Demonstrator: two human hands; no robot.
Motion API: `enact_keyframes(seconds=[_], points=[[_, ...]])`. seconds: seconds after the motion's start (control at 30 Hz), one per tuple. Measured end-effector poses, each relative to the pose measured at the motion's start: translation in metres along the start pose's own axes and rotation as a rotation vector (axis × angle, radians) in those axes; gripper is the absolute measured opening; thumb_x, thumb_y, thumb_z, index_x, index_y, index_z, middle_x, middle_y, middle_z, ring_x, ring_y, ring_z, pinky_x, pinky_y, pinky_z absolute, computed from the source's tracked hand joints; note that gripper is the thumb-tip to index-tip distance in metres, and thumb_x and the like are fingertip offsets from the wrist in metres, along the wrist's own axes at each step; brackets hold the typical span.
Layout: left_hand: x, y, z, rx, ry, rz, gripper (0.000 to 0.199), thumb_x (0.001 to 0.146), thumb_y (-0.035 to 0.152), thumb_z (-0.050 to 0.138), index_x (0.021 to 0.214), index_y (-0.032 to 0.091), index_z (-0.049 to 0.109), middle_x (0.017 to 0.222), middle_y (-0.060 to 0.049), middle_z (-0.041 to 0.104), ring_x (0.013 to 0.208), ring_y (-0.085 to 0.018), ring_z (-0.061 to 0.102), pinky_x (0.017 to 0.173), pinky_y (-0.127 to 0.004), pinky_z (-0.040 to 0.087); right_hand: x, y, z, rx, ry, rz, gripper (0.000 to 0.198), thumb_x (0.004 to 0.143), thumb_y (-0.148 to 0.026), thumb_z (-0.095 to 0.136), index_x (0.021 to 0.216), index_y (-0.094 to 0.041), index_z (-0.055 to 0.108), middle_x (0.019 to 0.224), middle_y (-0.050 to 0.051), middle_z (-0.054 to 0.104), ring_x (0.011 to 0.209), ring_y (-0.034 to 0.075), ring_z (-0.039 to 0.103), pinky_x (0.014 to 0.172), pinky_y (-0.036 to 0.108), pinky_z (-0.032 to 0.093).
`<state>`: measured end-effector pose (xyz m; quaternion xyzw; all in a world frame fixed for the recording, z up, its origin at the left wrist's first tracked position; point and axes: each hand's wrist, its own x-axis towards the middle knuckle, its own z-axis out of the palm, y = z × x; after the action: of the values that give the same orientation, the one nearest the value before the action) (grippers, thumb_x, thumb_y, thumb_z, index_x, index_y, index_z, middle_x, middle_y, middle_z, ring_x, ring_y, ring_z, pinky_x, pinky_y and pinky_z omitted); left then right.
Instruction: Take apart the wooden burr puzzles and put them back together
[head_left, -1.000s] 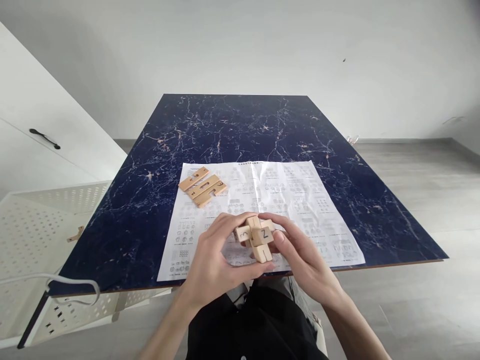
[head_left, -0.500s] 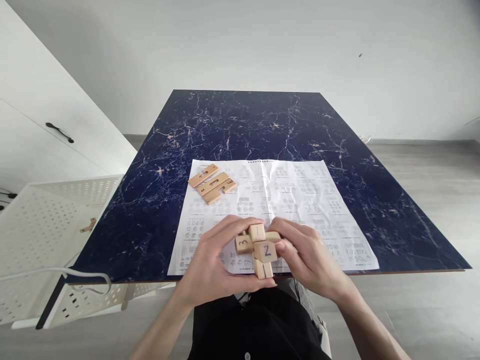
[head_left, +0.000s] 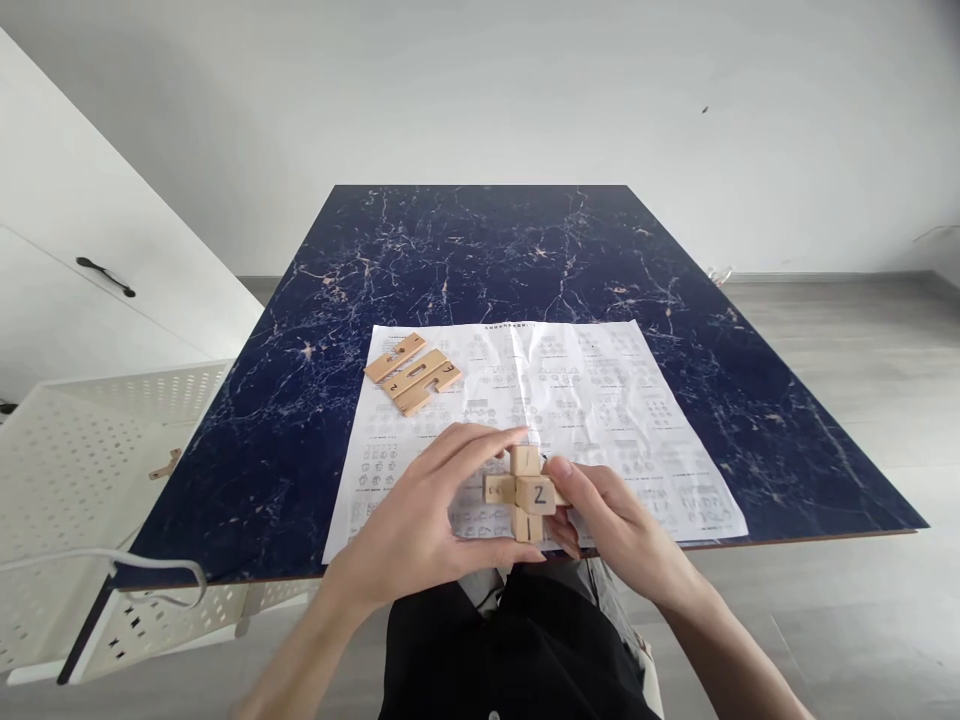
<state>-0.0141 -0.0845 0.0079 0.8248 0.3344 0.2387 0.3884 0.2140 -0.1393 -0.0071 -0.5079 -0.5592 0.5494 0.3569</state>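
A wooden interlocking puzzle (head_left: 537,496), cross-shaped with pencilled numbers on its block ends, is held above the front part of a printed paper sheet. My left hand (head_left: 420,520) spans it, fingers at the upper block and thumb at the lower one. On the other side, my right hand (head_left: 619,520) pinches the puzzle's right arm, its thumb up near the block marked 2. Farther back on the left lie flat notched wooden pieces (head_left: 415,373), numbered 1, 2 and 3. Part of the puzzle is hidden behind my right fingers.
Under everything lies the creased printed sheet (head_left: 585,400) on a dark blue marbled table (head_left: 465,250). A white perforated rack (head_left: 112,440) stands at the left, a small wooden piece (head_left: 166,464) on it. A white cable (head_left: 135,556) crosses the table's left front corner.
The puzzle has turned slightly, so its blocks now stand straighter. My right thumb has moved up onto its upper right side, with the fingers below. The view has shifted a little.
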Motion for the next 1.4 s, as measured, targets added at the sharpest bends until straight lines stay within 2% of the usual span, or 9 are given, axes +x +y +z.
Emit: enact_keyframes(seconds=[0.1, 0.23, 0.37, 0.5, 0.67, 0.87, 1.0, 1.13, 1.4], points=[[-0.005, -0.008, 0.000, 0.060, 0.020, -0.125, 0.090, 0.088, 0.064, 0.085, 0.164, 0.043, 0.041, 0.159, -0.005, 0.057, 0.146, -0.033, 0.057, 0.118, -0.049, 0.057, 0.001, 0.006, -0.016, -0.179, 0.209, 0.001, 0.072, 0.113, -0.070, 0.035, 0.061, -0.023, 0.050, 0.057, 0.001, 0.055, 0.052, 0.015, 0.049, 0.053, 0.030, 0.041], [-0.019, -0.021, -0.004, 0.084, 0.127, -0.207, 0.048, 0.105, 0.054, 0.067, 0.150, 0.041, 0.056, 0.151, -0.004, 0.063, 0.139, -0.030, 0.062, 0.080, -0.032, 0.069, 0.003, 0.013, -0.051, -0.512, 0.589, 0.039, 0.069, 0.112, -0.069, 0.039, 0.060, -0.024, 0.049, 0.051, 0.000, 0.052, 0.046, 0.014, 0.044, 0.051, 0.030, 0.031], [-0.029, -0.025, -0.006, 0.141, 0.197, -0.160, 0.022, 0.109, 0.043, 0.064, 0.129, 0.035, 0.069, 0.115, 0.000, 0.077, 0.107, -0.023, 0.076, 0.093, -0.037, 0.068, 0.012, 0.018, -0.087, -0.717, 0.719, 0.183, 0.067, 0.113, -0.061, 0.035, 0.058, -0.025, 0.048, 0.054, 0.003, 0.059, 0.052, 0.019, 0.052, 0.061, 0.032, 0.035], [-0.031, -0.024, -0.004, 0.172, 0.220, -0.116, 0.017, 0.109, 0.037, 0.063, 0.123, 0.033, 0.072, 0.107, 0.001, 0.078, 0.101, -0.021, 0.077, 0.096, -0.038, 0.067, 0.025, 0.020, -0.111, -0.812, 0.793, 0.290, 0.065, 0.112, -0.059, 0.034, 0.059, -0.025, 0.049, 0.061, 0.006, 0.065, 0.061, 0.023, 0.057, 0.067, 0.034, 0.036], [-0.031, -0.028, -0.002, 0.198, 0.240, -0.136, 0.018, 0.109, 0.039, 0.063, 0.122, 0.032, 0.073, 0.112, 0.000, 0.079, 0.099, -0.022, 0.078, 0.086, -0.033, 0.068, 0.030, 0.023, -0.117, -0.809, 0.802, 0.272, 0.064, 0.112, -0.059, 0.035, 0.060, -0.026, 0.051, 0.061, 0.007, 0.066, 0.061, 0.024, 0.061, 0.067, 0.033, 0.037], [-0.031, -0.029, -0.002, 0.216, 0.259, -0.119, 0.017, 0.109, 0.036, 0.063, 0.123, 0.032, 0.072, 0.110, 0.000, 0.079, 0.095, -0.021, 0.077, 0.086, -0.034, 0.068, 0.007, 0.033, -0.078, -0.727, 0.785, 0.096, 0.061, 0.113, -0.060, 0.041, 0.063, -0.026, 0.046, 0.054, 0.001, 0.059, 0.049, 0.017, 0.051, 0.058, 0.031, 0.035], [-0.028, -0.028, -0.001, 0.254, 0.282, -0.073, 0.013, 0.110, 0.031, 0.063, 0.121, 0.030, 0.070, 0.109, -0.001, 0.078, 0.098, -0.021, 0.076, 0.087, -0.035, 0.067, -0.005, 0.035, -0.047, -0.562, 0.582, -0.045, 0.057, 0.112, -0.060, 0.048, 0.067, -0.025, 0.044, 0.053, -0.004, 0.049, 0.048, 0.014, 0.043, 0.054, 0.028, 0.035], [-0.025, -0.028, -0.001, 0.358, 0.364, -0.008, 0.015, 0.110, 0.027, 0.060, 0.124, 0.029, 0.066, 0.117, -0.004, 0.073, 0.113, -0.025, 0.072, 0.099, -0.040, 0.064, -0.005, 0.032, -0.038, -0.490, 0.465, -0.023, 0.053, 0.112, -0.057, 0.050, 0.070, -0.024, 0.049, 0.056, -0.004, 0.046, 0.051, 0.014, 0.042, 0.052, 0.028, 0.033], [0.008, -0.052, -0.040, 0.608, 0.348, -0.072, 0.063, 0.109, 0.044, 0.061, 0.162, 0.027, 0.033, 0.163, -0.019, 0.047, 0.154, -0.041, 0.045, 0.124, -0.067, 0.045, -0.003, 0.029, -0.040, -0.461, 0.448, -0.007, 0.051, 0.111, -0.055, 0.051, 0.072, -0.024, 0.051, 0.059, -0.003, 0.049, 0.053, 0.014, 0.044, 0.054, 0.028, 0.034]])
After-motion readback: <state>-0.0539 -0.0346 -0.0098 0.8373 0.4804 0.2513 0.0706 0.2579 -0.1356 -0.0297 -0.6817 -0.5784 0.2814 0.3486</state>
